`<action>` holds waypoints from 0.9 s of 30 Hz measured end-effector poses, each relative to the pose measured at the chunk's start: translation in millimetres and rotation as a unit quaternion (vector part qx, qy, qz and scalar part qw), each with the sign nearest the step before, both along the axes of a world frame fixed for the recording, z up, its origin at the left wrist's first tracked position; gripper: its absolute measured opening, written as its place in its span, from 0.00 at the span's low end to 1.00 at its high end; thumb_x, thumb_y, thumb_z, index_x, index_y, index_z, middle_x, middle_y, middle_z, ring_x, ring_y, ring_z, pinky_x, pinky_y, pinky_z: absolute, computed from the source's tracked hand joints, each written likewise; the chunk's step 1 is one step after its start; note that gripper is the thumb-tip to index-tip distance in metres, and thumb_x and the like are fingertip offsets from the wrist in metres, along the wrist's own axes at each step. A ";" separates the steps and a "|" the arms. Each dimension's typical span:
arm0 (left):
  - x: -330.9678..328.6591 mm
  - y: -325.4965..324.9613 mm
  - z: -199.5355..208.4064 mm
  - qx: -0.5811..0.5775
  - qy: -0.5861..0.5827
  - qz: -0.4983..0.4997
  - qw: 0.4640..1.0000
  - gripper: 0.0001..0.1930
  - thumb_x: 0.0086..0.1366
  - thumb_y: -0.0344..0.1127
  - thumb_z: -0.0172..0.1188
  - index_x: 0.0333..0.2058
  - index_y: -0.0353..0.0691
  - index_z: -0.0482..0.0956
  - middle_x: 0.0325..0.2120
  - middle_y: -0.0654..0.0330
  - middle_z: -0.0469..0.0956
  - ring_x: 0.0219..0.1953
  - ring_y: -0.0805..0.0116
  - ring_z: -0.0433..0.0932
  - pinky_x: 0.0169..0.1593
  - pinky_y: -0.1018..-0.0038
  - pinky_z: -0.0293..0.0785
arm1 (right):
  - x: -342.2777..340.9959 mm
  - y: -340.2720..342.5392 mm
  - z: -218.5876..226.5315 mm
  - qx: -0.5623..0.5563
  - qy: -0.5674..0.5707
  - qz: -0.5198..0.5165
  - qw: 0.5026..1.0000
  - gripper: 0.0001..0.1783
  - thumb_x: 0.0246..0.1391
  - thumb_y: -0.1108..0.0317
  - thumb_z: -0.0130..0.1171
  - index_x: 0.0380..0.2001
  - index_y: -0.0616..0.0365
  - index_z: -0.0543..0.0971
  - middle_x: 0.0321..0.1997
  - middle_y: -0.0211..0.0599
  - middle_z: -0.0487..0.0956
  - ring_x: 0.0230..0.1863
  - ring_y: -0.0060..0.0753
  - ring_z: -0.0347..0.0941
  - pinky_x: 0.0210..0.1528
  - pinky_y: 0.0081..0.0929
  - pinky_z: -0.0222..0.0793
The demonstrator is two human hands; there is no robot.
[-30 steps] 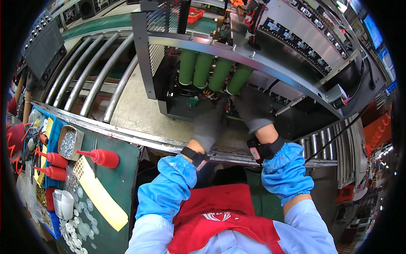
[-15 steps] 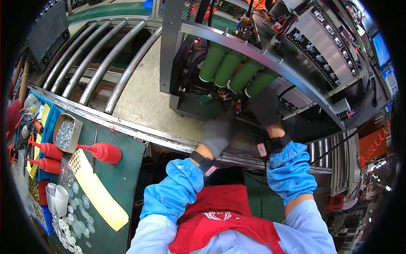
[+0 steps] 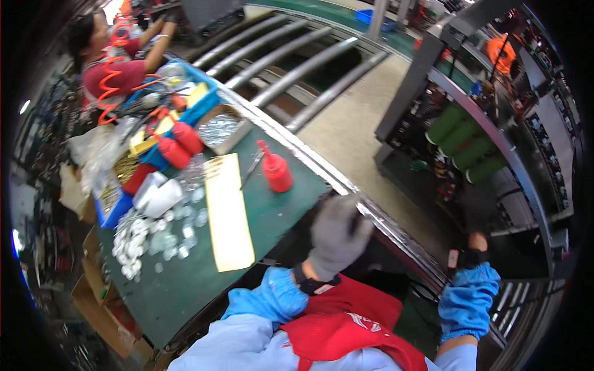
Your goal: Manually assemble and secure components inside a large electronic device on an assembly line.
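Observation:
My left hand (image 3: pixel 337 238), in a grey glove, is in the air beside the metal edge of the conveyor, near the corner of the green bench. Its fingers are apart and it holds nothing, though motion blurs it a little. My right hand (image 3: pixel 479 207), in a dark glove, reaches into the open metal cabinet (image 3: pixel 405 93) below a row of green cylinders (image 3: pixel 467 154). Shadow hides its fingers and whatever they touch. A red squeeze bottle (image 3: pixel 276 173) with a nozzle stands on the bench (image 3: pixel 284 207), the nearest loose thing to my left hand.
On the bench lie a yellow strip (image 3: pixel 229 216), a carton of small metal fasteners (image 3: pixel 219 130) and white plastic discs (image 3: pixel 131 241). More red bottles (image 3: pixel 174 153) stand by a blue bin (image 3: pixel 207 96). Rollers (image 3: pixel 303 71) run behind. Another person (image 3: pixel 117 71) works at the far left.
My view has swung left, bringing more of the bench and another person into sight. My left hand has come out of the cabinet toward the bench; my right hand stays inside.

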State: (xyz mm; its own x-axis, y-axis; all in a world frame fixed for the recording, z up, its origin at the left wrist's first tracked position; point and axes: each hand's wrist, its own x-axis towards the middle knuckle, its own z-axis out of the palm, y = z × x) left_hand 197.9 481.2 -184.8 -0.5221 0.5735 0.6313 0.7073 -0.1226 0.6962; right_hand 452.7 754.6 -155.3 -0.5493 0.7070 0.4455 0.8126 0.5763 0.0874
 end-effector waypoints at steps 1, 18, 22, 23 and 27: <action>-17.3 -21.3 3.9 0.027 0.041 0.121 0.991 0.28 0.61 0.36 0.67 0.59 0.34 0.72 0.42 0.48 0.77 0.42 0.43 0.78 0.47 0.55 0.76 | -1.5 0.1 1.4 -0.009 0.015 0.002 1.000 0.16 0.60 0.59 0.55 0.45 0.57 0.80 0.44 0.50 0.82 0.45 0.61 0.77 0.46 0.52 0.71; -54.5 -22.9 28.0 -0.115 -0.126 -0.023 0.985 0.28 0.58 0.47 0.72 0.50 0.34 0.76 0.42 0.52 0.79 0.42 0.59 0.79 0.47 0.61 0.75 | 75.3 -140.2 -106.1 -0.095 0.417 -0.068 0.901 0.17 0.62 0.66 0.60 0.47 0.70 0.81 0.43 0.55 0.84 0.43 0.48 0.81 0.48 0.40 0.71; -21.0 -3.0 47.3 -0.194 -0.186 -0.247 0.931 0.31 0.59 0.44 0.71 0.57 0.34 0.75 0.42 0.53 0.80 0.44 0.66 0.79 0.53 0.67 0.74 | 85.3 -158.8 -91.9 -0.271 0.421 -0.166 0.849 0.19 0.62 0.63 0.59 0.45 0.71 0.82 0.41 0.57 0.84 0.41 0.49 0.80 0.47 0.42 0.72; -18.2 0.6 46.5 -0.233 -0.204 -0.274 0.910 0.31 0.59 0.42 0.71 0.57 0.33 0.75 0.42 0.53 0.81 0.44 0.67 0.79 0.53 0.68 0.75 | 86.4 -159.6 -84.9 -0.285 0.328 -0.215 0.875 0.18 0.60 0.60 0.61 0.36 0.70 0.83 0.30 0.52 0.83 0.32 0.47 0.77 0.40 0.45 0.71; -11.8 26.8 37.9 -0.257 -0.047 -0.262 0.929 0.30 0.57 0.40 0.69 0.56 0.33 0.76 0.39 0.50 0.83 0.42 0.62 0.83 0.48 0.66 0.78 | 73.7 -162.6 -78.1 -0.217 0.287 -0.123 0.925 0.17 0.58 0.57 0.58 0.39 0.62 0.83 0.37 0.60 0.82 0.42 0.66 0.77 0.45 0.54 0.72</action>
State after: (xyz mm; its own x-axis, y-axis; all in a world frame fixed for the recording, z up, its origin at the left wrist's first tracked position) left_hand 186.1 508.0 -146.9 -0.1254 0.9776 0.1689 0.5782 -0.0663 0.8132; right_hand 526.4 592.0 -233.3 -0.1089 0.9597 0.2590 0.7654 0.2472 -0.5942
